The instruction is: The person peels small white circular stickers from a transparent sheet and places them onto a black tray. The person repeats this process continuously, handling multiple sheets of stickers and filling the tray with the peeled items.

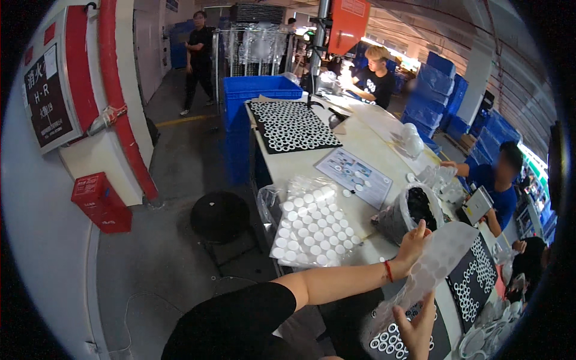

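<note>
Just nearer the person than the grey bag (391, 227), the left hand's (410, 251) fingers pinch a translucent sheet (445, 253); the right hand's (420, 329) spread fingers meet its lower part, their grip unclear. The step seems to be handling the sheet; next probably calls for keeping it taut.

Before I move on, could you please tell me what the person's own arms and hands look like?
The left arm has a short black sleeve and a thin red bracelet at the wrist. The left hand and right hand are ungloved; no right sleeve can be made out.
</note>
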{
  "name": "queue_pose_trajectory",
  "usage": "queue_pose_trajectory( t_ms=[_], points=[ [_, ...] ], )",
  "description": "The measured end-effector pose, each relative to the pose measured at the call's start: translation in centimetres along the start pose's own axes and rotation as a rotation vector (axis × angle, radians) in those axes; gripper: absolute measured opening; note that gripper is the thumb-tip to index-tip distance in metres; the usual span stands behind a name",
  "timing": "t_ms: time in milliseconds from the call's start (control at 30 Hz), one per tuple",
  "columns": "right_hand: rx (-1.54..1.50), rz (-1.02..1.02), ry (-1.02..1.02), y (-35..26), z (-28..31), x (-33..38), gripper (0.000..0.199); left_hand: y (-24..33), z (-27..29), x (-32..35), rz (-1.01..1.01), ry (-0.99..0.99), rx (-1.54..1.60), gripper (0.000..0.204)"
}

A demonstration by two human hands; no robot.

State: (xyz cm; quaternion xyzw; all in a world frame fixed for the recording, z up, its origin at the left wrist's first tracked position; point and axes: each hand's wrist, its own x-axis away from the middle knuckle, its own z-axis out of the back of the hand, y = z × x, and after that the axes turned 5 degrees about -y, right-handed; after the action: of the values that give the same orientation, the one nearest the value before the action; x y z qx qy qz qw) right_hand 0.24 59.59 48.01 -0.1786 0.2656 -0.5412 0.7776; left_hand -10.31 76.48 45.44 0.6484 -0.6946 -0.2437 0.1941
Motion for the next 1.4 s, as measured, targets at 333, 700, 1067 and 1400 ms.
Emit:
queue_pose_trajectory(
  t_ms=[333, 700, 1067, 1400],
  points=[
    [-0.580, -0.065, 0.318, 9.6, 5.1, -0.5, 0.051, 1.6, 0.0, 0.7, 0.129, -0.373, -0.270, 0.066],
    [-0.688, -0.252, 0.429, 4.8, 7.7, -0.9, 0.057, 1.5, 1.0, 0.2, 0.355, -0.844, 0.030, 0.063],
    [-0.724, -0.157, 0.414, 10.6, 5.8, -1.9, 0.053, 3.9, -0.5, 1.7, 0.491, -1.043, 0.461, 0.049],
    [-0.641, -0.225, 0.503, 14.7, 5.4, -2.1, 0.051, 1.3, 0.0, 1.6, 0.531, -1.055, 0.528, 0.057]
  ],
)
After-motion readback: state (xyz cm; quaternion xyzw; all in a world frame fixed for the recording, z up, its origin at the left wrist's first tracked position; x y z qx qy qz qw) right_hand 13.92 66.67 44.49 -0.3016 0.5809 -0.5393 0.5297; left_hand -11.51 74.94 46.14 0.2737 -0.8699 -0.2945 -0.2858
